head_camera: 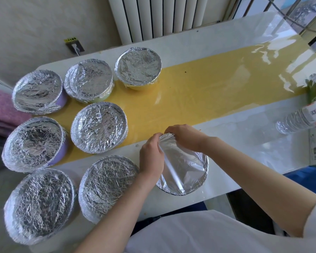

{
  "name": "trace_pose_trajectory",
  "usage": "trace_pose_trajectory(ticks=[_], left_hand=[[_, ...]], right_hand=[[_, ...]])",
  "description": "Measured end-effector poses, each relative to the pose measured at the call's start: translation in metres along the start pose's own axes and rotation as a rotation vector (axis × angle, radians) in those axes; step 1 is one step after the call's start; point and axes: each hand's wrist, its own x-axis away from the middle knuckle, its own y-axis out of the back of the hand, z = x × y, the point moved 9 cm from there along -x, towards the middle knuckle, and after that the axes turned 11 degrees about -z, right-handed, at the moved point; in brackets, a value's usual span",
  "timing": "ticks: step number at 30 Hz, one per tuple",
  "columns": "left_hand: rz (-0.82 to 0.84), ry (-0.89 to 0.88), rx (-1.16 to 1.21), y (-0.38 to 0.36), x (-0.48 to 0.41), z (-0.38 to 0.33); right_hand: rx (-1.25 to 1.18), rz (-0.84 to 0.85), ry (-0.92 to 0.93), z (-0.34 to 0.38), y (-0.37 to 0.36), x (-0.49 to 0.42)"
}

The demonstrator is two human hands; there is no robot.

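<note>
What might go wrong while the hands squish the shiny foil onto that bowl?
1. The foil looks thin. Where the left hand and right hand pinch it at the far rim, it might tear.
2. The bowl sits close to the near edge of the table, so a hard pull might slide it off.
3. The left forearm passes right by a covered bowl and might dent its foil.

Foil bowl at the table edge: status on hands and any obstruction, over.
Both pinching: left hand, right hand, at far rim of the foil-topped bowl. Near rim already crimped. Another wrapped bowl close beside left wrist.
</note>
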Motion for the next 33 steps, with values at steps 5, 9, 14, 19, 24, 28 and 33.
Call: trace_pose_trajectory(ticks=[5,9,14,19,24,28,33], left_hand=[[0.065,-0.01,-0.112,0.002,0.012,0.003],[0.11,-0.046,-0.199,0.004,0.011,0.006],[0.127,-0.08,0.083,-0.006,0.0,-0.003],[0.056,-0.026,0.161,-0.013,-0.009,0.003],[0.007,-0.034,0.138,-0.01,-0.008,0.005],[-0.016,-0.038,0.144,-0.008,-0.007,0.004],[-0.018,-0.031,0.162,-0.009,-0.006,0.004]], right_hand=[[-0.053,-0.102,-0.032,0.002,0.002,0.009],[-0.145,-0.247,-0.152,-0.021,0.016,0.022],[-0.138,-0.306,-0.15,-0.025,0.023,0.026],[-0.103,-0.288,-0.157,-0.023,0.025,0.024],[0.187,-0.156,-0.141,-0.015,0.022,0.014],[0.095,-0.129,-0.114,-0.008,0.021,0.011],[0.103,-0.15,-0.103,-0.005,0.021,0.009]])
